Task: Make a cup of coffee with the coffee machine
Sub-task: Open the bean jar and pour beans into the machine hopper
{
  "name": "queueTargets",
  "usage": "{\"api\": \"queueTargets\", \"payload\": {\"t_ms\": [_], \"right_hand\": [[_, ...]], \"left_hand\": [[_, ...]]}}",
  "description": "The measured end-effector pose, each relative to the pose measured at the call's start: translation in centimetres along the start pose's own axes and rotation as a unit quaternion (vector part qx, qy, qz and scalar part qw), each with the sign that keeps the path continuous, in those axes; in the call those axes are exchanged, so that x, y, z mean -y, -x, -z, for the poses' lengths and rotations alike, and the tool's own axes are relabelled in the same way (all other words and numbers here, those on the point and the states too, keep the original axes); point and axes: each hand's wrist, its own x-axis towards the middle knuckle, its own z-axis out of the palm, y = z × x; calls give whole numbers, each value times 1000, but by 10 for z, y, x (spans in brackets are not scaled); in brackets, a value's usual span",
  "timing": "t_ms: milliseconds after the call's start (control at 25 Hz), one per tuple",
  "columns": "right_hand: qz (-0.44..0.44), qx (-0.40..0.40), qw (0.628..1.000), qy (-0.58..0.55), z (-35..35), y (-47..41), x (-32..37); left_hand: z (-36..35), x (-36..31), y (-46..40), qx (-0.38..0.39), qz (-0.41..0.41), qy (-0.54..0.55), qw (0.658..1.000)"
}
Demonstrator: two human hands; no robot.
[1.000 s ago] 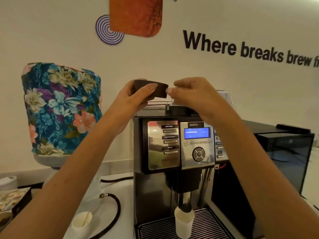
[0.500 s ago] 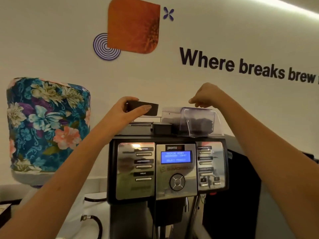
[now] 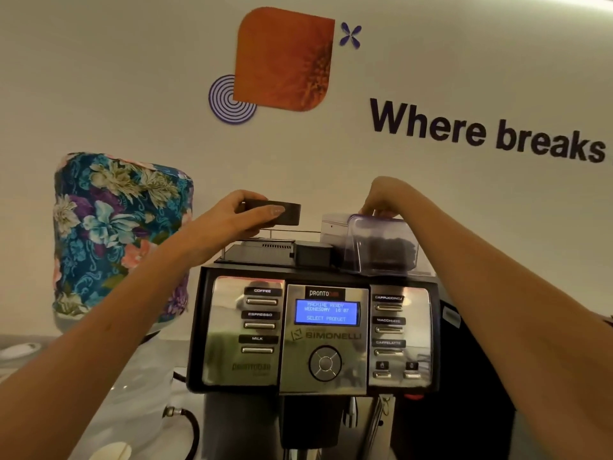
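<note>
The coffee machine fills the lower middle, and its blue display reads "machine ready, select product". My left hand grips a small dark lid and holds it above the left side of the machine's top. My right hand reaches down at the rear top edge of the clear bean hopper, which holds dark beans. The hopper's rim hides my right fingertips. A small black box sits on the machine top beside the hopper.
A water bottle in a floral cover stands left of the machine. A black hose and the rim of a paper cup lie on the counter at lower left. A black appliance adjoins the machine's right side.
My right hand left the dark lid and moved right to the hopper's top. My left hand kept the lid. The view rose and drew closer, so the cup under the spout left the frame.
</note>
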Motion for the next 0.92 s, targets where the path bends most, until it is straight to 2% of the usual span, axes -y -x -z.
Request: {"api": "queueTargets", "payload": {"t_ms": [160,280,440,560,760,920], "right_hand": [[14,-11,999,31,-4,-14,-2],[17,39,998,-44,2,-19,-5],[19,80,995,-52,10,-19,-8],[38,67,997,-23,8,-21,-9],[154,-4,987,52,1,-25,-14],[194,-2,979,54,-1,-25,-22]], "left_hand": [[-1,3,-6,13,3,-16,1000],[0,5,-10,13,1,-5,1000],[1,6,-12,13,-4,1,1000],[0,6,-13,4,-5,3,1000],[-1,8,-13,7,-13,15,1000],[-1,9,-13,4,-16,24,1000]]}}
